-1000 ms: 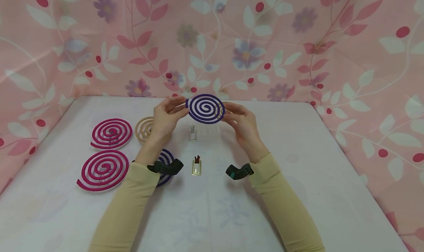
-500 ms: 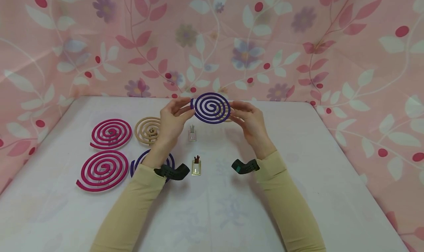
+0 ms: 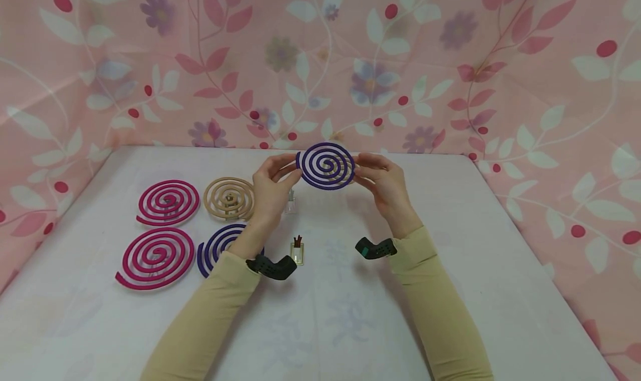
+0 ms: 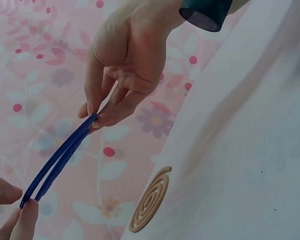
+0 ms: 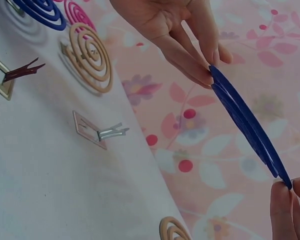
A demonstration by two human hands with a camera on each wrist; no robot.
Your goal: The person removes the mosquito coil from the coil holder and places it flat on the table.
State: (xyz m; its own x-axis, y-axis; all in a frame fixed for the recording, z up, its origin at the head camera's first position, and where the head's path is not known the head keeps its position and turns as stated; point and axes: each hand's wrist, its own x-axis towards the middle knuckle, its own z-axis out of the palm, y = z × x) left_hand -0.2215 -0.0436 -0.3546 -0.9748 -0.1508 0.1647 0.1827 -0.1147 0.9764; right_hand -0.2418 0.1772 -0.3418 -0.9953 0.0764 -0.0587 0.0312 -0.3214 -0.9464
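Note:
A dark blue mosquito coil (image 3: 326, 165) is up in the air between both hands, above the back of the table. My left hand (image 3: 270, 189) pinches its left edge, where the coil's outer end lies. On the opposite edge, my right hand (image 3: 388, 186) pinches it between thumb and fingers. Seen edge-on in the right wrist view, the blue coil (image 5: 252, 122) shows slightly separated layers. Behind it lies a tan coil (image 4: 150, 200) on the table. A small silver stand (image 3: 290, 204) is partly hidden by my left hand; nearer stands a gold one with reddish-brown prongs (image 3: 297, 252).
At the left are two pink coils, one farther (image 3: 169, 199) and one nearer (image 3: 159, 253). Beside them sit a tan coil (image 3: 230, 198) and a blue coil (image 3: 200, 254), partly covered by my left arm. A pink floral cloth (image 3: 425, 64) hangs behind the white table (image 3: 476, 292).
Both hands have shifted to the right with the blue coil between them. More of the tan and blue coils at the left now shows.

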